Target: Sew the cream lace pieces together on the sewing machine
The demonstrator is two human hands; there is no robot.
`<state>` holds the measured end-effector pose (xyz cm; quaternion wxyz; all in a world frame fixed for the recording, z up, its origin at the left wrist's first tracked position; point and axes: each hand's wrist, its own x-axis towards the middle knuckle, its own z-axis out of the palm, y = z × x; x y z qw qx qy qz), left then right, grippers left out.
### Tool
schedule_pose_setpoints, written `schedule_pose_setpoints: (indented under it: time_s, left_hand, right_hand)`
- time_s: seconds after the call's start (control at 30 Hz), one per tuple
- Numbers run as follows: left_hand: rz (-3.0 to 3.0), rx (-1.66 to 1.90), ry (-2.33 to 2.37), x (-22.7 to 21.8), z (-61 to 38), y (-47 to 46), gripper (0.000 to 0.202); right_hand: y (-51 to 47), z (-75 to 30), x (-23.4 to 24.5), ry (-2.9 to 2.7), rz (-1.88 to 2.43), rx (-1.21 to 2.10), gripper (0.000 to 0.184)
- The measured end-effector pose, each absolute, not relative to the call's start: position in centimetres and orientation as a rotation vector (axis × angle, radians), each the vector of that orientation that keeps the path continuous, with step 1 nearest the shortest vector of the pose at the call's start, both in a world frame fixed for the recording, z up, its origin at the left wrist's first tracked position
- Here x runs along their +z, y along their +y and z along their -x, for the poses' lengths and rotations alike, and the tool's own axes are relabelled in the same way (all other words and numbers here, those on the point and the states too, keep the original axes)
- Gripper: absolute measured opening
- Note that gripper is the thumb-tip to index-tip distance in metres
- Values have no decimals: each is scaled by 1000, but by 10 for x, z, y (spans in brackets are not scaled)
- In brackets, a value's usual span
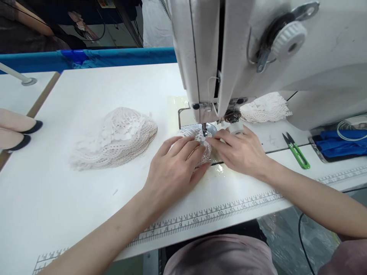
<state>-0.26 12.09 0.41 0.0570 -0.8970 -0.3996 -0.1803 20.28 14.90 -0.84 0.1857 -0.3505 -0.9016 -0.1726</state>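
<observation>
Lace piece [191,133] sat under needle [204,129]; I saw left hand [174,166] fingers flat, open on it; right hand [242,152] fingers at its edge, pinch unclear.

The left hand [174,168] covers most of the lace piece [189,133] beneath it; the right hand [241,152] hides its right edge. Above both hands, the sewing machine [258,57] runs off the top and right edges, screening part of a lace pile [266,109] beyond the right hand.
</observation>
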Motion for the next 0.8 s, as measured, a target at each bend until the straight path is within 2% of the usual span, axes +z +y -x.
schedule_pose_setpoints:
  time_s: [0.1, 0.2, 0.27, 0.43, 0.6, 0.8]
  left_hand:
    - [2830, -363, -1284, 16, 4, 111, 26]
    - [2820, -203, -1349, 18, 3, 107, 15]
    - [2749, -191, -1350, 14, 0, 111, 19]
    - [2820, -394, -1588, 8, -1, 139, 27]
    - [2973, -807, -2026, 20, 2, 161, 31]
    - [3152, -701, -1878, 19, 5, 174, 31]
  right_hand:
    - [150, -204, -9, -2575, 839, -397, 31]
    - [153, -204, -11, -2541, 832, -306, 28]
    - [154, -204, -13, -2495, 869, -210, 26]
    - [158, -203, -18, -2345, 939, 73, 19]
    - [163, -201, -22, -2190, 1119, 111, 23]
    - [166, -198, -19, -2183, 1252, 46, 26]
